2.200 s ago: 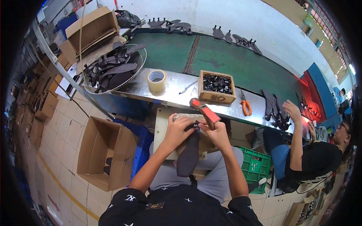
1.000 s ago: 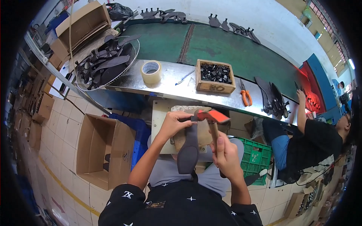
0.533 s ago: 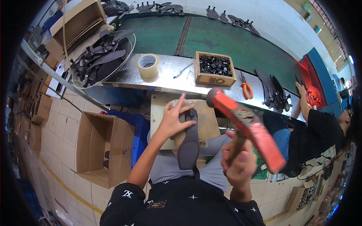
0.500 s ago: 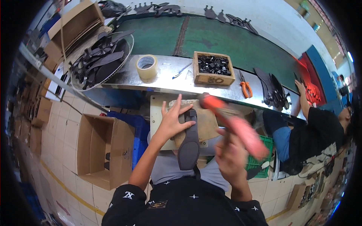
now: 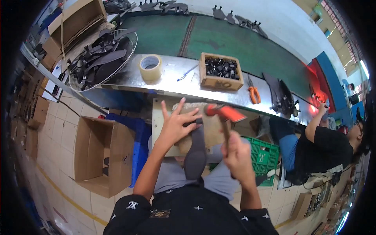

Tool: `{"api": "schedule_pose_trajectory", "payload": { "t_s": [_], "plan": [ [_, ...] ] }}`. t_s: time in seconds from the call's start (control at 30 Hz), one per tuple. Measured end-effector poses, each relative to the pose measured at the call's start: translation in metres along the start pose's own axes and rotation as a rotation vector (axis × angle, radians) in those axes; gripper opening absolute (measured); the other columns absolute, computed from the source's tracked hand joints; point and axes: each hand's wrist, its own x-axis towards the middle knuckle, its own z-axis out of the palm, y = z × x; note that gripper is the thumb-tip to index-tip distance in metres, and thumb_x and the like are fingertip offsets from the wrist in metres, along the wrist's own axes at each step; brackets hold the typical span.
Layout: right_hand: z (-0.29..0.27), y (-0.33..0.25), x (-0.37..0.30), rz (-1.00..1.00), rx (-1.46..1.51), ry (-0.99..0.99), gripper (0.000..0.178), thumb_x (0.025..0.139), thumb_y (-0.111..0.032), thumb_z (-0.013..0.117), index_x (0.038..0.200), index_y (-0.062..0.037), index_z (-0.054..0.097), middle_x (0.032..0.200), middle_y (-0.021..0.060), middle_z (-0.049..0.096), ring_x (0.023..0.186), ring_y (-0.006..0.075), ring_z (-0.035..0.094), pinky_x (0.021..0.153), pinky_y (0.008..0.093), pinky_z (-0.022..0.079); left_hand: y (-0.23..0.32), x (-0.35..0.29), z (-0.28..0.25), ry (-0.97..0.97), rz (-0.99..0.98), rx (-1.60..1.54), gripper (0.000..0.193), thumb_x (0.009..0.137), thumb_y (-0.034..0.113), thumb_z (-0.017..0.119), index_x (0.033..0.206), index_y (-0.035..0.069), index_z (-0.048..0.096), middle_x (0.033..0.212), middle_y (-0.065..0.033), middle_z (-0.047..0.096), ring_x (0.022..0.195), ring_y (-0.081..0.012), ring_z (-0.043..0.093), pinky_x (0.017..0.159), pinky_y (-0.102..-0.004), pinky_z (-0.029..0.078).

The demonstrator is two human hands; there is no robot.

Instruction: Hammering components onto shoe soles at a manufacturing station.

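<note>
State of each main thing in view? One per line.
Left grip: thumb and forefinger at the sole, other fingers spread
Right grip: closed around the hammer
Hammer: held, contact unclear
Sole: wide end toward lower picture edge
Wooden box: open, filled with black pieces
Basket: heaped with dark soles
Tape roll: flat, hole up
Pliers: lying, jaws unclear
Cardboard box: open, dark pieces inside

Hammer head (image 5: 232, 113) was red, its handle (image 5: 226, 134) brown. Sole (image 5: 195, 159) was dark grey, heel piece (image 5: 199, 121) black. Shirt (image 5: 184, 215) was black with white star shapes; trousers (image 5: 168, 172) were light grey. Pliers (image 5: 254, 95) had orange grips. Wooden box (image 5: 221, 83) was tan, its small pieces (image 5: 221, 69) black. Belt (image 5: 235, 45) was dark green, crate (image 5: 263, 156) brighter green. Tape roll (image 5: 155, 74) was pale yellow.
</note>
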Motion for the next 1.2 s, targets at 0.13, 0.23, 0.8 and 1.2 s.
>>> {"api": "schedule_pose_trajectory", "payload": {
  "t_s": [0.13, 0.23, 0.8, 1.2],
  "plan": [
    [-0.006, 0.0, 0.013, -0.141, -0.056, 0.115, 0.041, 0.108, -0.028, 0.035, 0.123, 0.0035, 0.057, 0.062, 0.0081, 0.052, 0.049, 0.0164, 0.054, 0.049, 0.0289, 0.042, 0.005, -0.021, -0.012, 0.023, 0.279, -0.446, 0.024, 0.085, 0.019, 0.072, 0.106, 0.007, 0.074, 0.105, -0.0091, 0.072, 0.1, -0.0275, 0.068, 0.087, -0.0351, 0.052],
    [0.0, 0.03, 0.03, -0.315, -0.2, 0.142, 0.037, 0.105, -0.026, 0.046, 0.128, 0.002, 0.055, 0.068, 0.0142, 0.056, 0.057, 0.027, 0.062, 0.054, 0.033, 0.048, 0.047, -0.04, -0.048, -0.262, 0.123, -0.72, 0.017, 0.087, 0.016, 0.071, 0.091, -0.001, 0.07, 0.083, -0.0126, 0.066, 0.074, -0.0258, 0.065, 0.063, -0.0321, 0.05],
    [0.03, 0.024, -0.054, 0.022, 0.985, -0.371, 0.059, 0.095, -0.055, 0.055, 0.106, 0.0024, 0.064, 0.111, 0.0157, 0.058, 0.099, 0.0221, 0.059, 0.09, 0.0342, 0.047, 0.128, -0.08, -0.078, -0.763, -0.498, -1.461, 0.036, 0.103, 0.028, 0.052, 0.103, -0.005, 0.066, 0.101, -0.009, 0.066, 0.102, -0.0156, 0.059, 0.093, -0.0292, 0.043],
    [0.016, 0.015, -0.069, 0.072, 1.002, -0.36, 0.061, 0.093, -0.059, 0.055, 0.094, 0.0008, 0.063, 0.098, 0.0129, 0.059, 0.098, 0.0242, 0.055, 0.089, 0.035, 0.043, 0.143, -0.089, -0.072, -0.913, -0.509, -1.587, 0.039, 0.106, 0.03, 0.043, 0.114, -0.003, 0.061, 0.112, -0.0112, 0.061, 0.112, -0.0181, 0.055, 0.102, -0.0317, 0.039]
  ]
}}
